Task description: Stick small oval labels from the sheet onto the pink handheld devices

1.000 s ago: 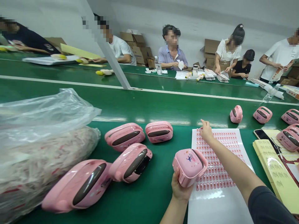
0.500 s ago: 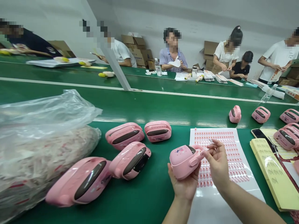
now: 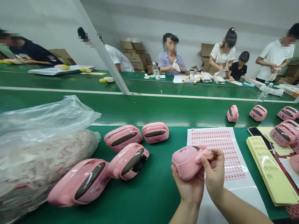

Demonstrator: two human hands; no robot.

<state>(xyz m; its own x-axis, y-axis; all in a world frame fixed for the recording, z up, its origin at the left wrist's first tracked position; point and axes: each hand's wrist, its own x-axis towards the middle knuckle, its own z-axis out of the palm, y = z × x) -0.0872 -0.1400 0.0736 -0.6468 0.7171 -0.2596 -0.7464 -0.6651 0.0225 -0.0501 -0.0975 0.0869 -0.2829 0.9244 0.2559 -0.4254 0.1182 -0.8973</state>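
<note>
The left hand (image 3: 188,189) cups a pink plastic case (image 3: 188,161) from below, its fingers curled up the side, while the right hand (image 3: 214,171) is nearly closed, thumb and fingers pinched at the case's raised rim; whether they hold anything small there is hard to tell. The case is held over the left edge of a white sticker sheet (image 3: 210,138) printed with rows of small pink-and-red labels. The sheet lies on a green counter (image 3: 149,199) among more pink cases (image 3: 123,137), beside a bulging clear plastic bag (image 3: 42,149) on the left and a stack of yellow sheets (image 3: 271,174) and a phone (image 3: 255,131) on the right. Beyond, co-workers (image 3: 170,56) work at a second green counter (image 3: 149,77), with cardboard boxes (image 3: 135,54) stacked against a white wall (image 3: 149,18).
</note>
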